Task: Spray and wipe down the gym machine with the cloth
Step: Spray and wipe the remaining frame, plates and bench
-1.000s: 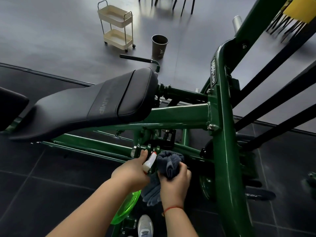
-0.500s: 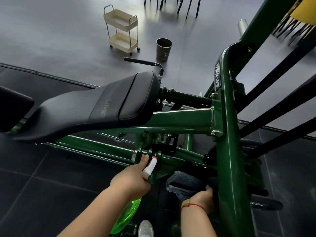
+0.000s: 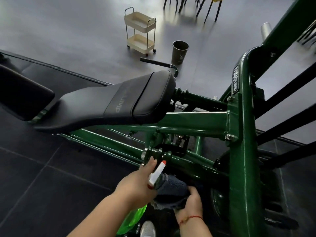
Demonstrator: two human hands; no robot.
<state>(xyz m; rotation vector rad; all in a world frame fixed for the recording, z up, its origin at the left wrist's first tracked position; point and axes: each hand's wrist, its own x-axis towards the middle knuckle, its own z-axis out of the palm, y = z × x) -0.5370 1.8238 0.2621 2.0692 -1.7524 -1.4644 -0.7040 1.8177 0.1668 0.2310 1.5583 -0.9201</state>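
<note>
A dark green gym machine (image 3: 193, 123) with a black padded seat (image 3: 109, 103) fills the view. My left hand (image 3: 136, 183) grips a spray bottle (image 3: 156, 173) with a white and red nozzle and a bright green body hanging below my wrist. The nozzle points up toward the lower frame joint. My right hand (image 3: 191, 202) holds a dark grey-blue cloth (image 3: 171, 192) bunched just right of the bottle, low beside the lower green bar. A red string sits on my right wrist.
A cream two-tier trolley (image 3: 140, 29) and a dark bin (image 3: 179, 51) stand on the grey floor beyond the seat. A tall green upright (image 3: 242, 151) rises at right with black bars behind it. Dark floor tiles lie at left. My grey shoe (image 3: 147, 229) shows below.
My right hand has drawn the cloth back left from the upright's base to beside the spray bottle. My left hand with the bottle has hardly moved.
</note>
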